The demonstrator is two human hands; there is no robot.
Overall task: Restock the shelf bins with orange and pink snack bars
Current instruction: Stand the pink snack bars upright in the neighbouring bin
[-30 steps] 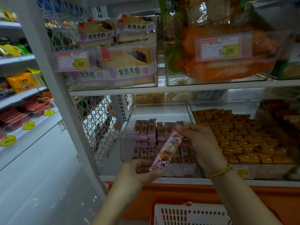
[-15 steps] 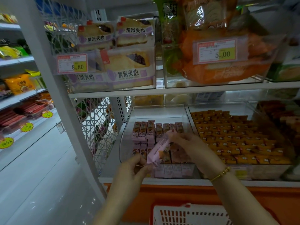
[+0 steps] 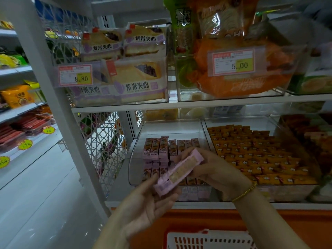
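Both hands hold one pink snack bar [image 3: 178, 172] in front of the lower shelf. My left hand [image 3: 149, 203] grips its lower end, my right hand [image 3: 213, 169] pinches its upper end. The bar is tilted, its back with a clear window facing me. Behind it a clear bin [image 3: 136, 159] holds rows of upright pink bars [image 3: 158, 148]. To the right, a second clear bin [image 3: 206, 126] is packed with orange snack bars [image 3: 255, 153].
A red and white basket [image 3: 206, 239] sits below the hands. The shelf above carries bread packs [image 3: 136, 76] and orange bags [image 3: 242, 74] behind price tags. A white upright post [image 3: 59, 108] and lattice panel [image 3: 106, 144] stand to the left; an aisle with more shelves lies beyond.
The pink bar has been turned over between both hands, from its printed front to its windowed back, and lowered slightly. The hands stayed in front of the pink bin.
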